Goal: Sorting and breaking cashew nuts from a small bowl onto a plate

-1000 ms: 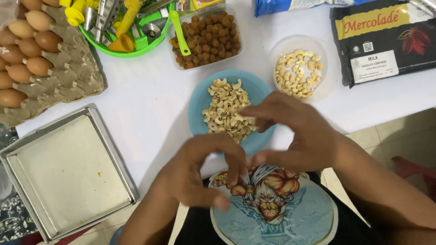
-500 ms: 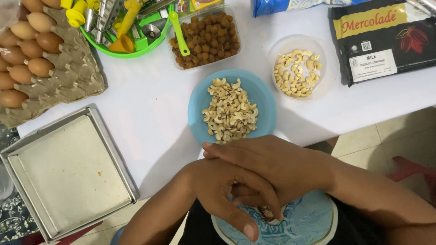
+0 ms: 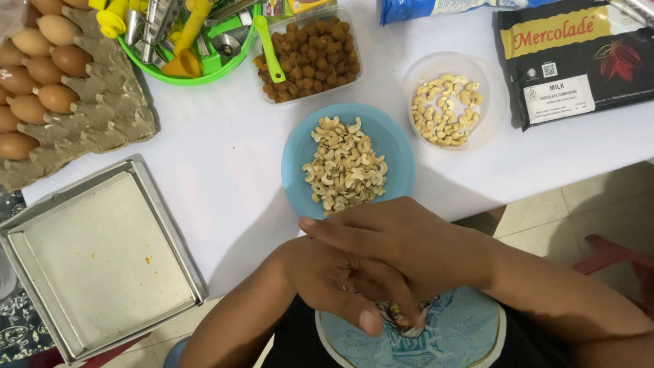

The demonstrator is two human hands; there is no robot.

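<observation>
Hands first: your right hand (image 3: 409, 249) lies flat across your left hand (image 3: 334, 283), fingers pressed together and pointing left, just below the blue plate (image 3: 398, 146) and over the edge of the white surface (image 3: 225, 170). Your left hand curls beneath it with the thumb sticking out toward you. You cannot tell from this view whether anything is pinched between the palms, since the top hand covers the gap entirely; neither hand visibly grips an object.

Nearest to your hands sits the blue plate with a heap of split cashews (image 3: 344, 167) still piled on it, so that lot looks, as a judgement, only partly worked through. Beyond it to the right, a clear round tub (image 3: 487, 82) holds a thinner layer of cashew pieces (image 3: 446, 109). Farther up stands a clear box of brown nuts (image 3: 310, 58) with a green spoon (image 3: 268, 46), and a green basket (image 3: 204, 68) of utensils. An empty metal baking tray (image 3: 102, 262) waits at the left, below an egg carton (image 3: 82, 109) with brown eggs.

Much is cut off: the dark chocolate package (image 3: 579, 61) runs past the frame at upper right, the blue bag (image 3: 436, 8) shows only a strip, and the printed shirt (image 3: 449, 337) under your hands is half hidden.
</observation>
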